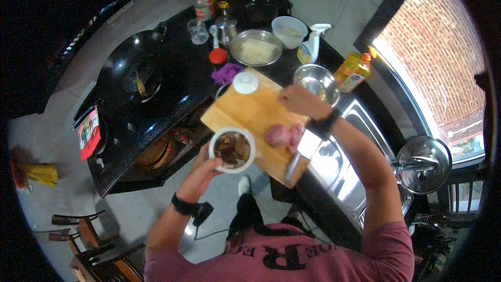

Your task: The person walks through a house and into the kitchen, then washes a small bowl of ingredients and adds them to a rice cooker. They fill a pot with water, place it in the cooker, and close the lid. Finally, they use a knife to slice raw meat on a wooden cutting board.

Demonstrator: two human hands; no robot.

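My left hand (205,164) grips a white round pot (252,150) by its side, thumb near the rim. Dark brown dried pieces, perhaps spices, lie inside it. My right hand (303,101) hovers over the right part of a wooden cutting board (250,109), beside a steel bowl (313,72). Its fingers look curled and blurred; whether they pinch anything is unclear. Raw pinkish meat (278,135) rests on the board below that hand. Along the board's near right edge lies a cleaver, its handle (292,167) towards me. A white knobbed lid (245,82) sits at the board's far corner.
Behind the board stand a steel plate of dried noodles (258,51), a white bowl (289,27), a spray bottle (311,45) and a yellow detergent bottle (353,72). A wok (125,58) is on the stove at left. The steel sink (344,164) lies to the right.
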